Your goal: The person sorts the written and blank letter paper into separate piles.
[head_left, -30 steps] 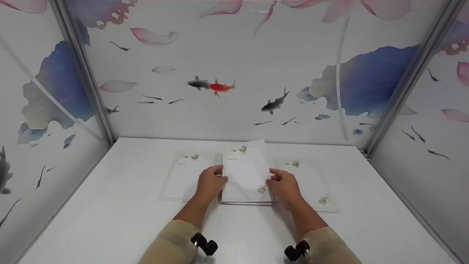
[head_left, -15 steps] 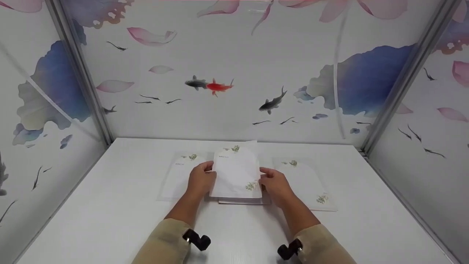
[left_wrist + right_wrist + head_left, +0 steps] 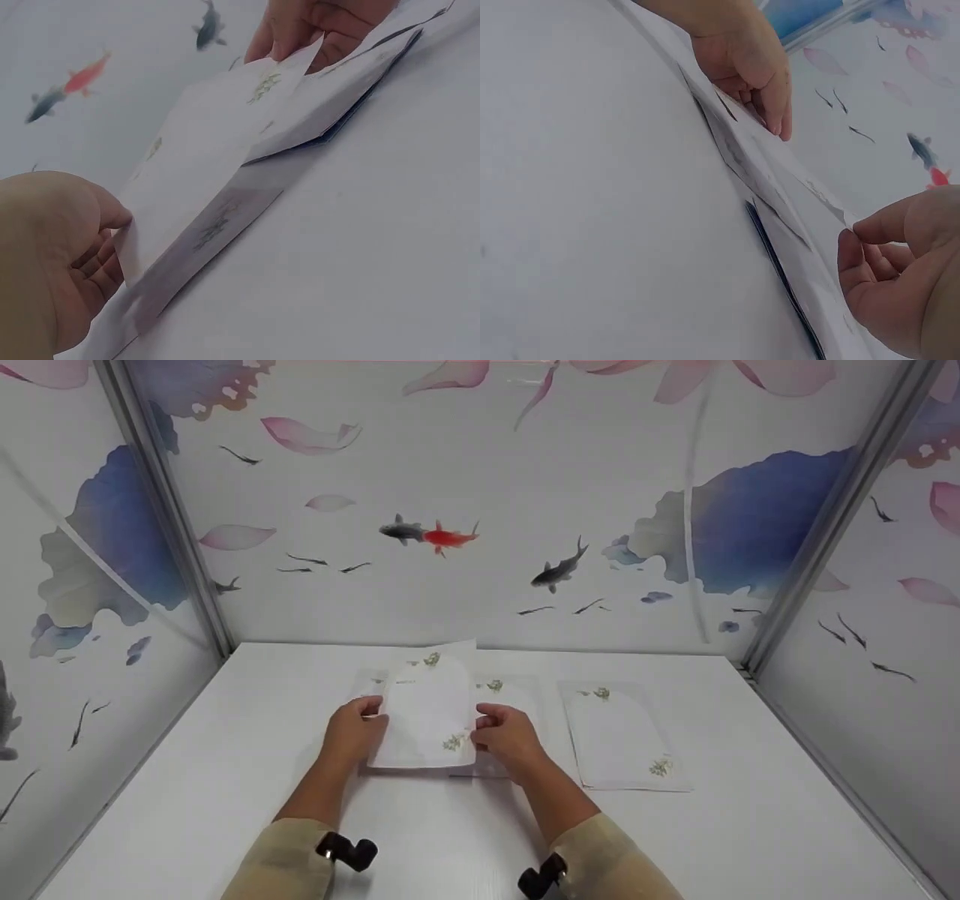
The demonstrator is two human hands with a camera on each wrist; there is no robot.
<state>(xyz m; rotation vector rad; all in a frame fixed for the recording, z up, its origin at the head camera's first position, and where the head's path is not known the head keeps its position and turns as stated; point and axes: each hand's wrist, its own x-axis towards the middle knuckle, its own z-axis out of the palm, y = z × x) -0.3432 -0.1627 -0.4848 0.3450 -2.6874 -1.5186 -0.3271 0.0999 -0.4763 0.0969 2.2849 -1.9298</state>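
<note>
My left hand (image 3: 352,731) and right hand (image 3: 510,739) pinch a white sheet of paper (image 3: 426,712) by its side edges. Green leaf prints mark its top and lower right corner. In the left wrist view the sheet (image 3: 187,150) is held tilted above a sheet lying on the table. Most of that left paper (image 3: 369,682) is hidden in the head view. A middle stack (image 3: 517,716) with the same print lies partly behind my right hand; a dark edge shows beneath it (image 3: 780,270) in the right wrist view.
Another printed paper stack (image 3: 622,735) lies at the right on the white table (image 3: 712,840). Printed wall panels (image 3: 480,600) with fish and petals stand behind and at both sides, joined by metal posts (image 3: 161,510). Black devices (image 3: 349,851) sit on the sleeves.
The sheet has been lifted off the middle stack and carried left by both hands, over the left paper. The middle stack's printed top now shows.
</note>
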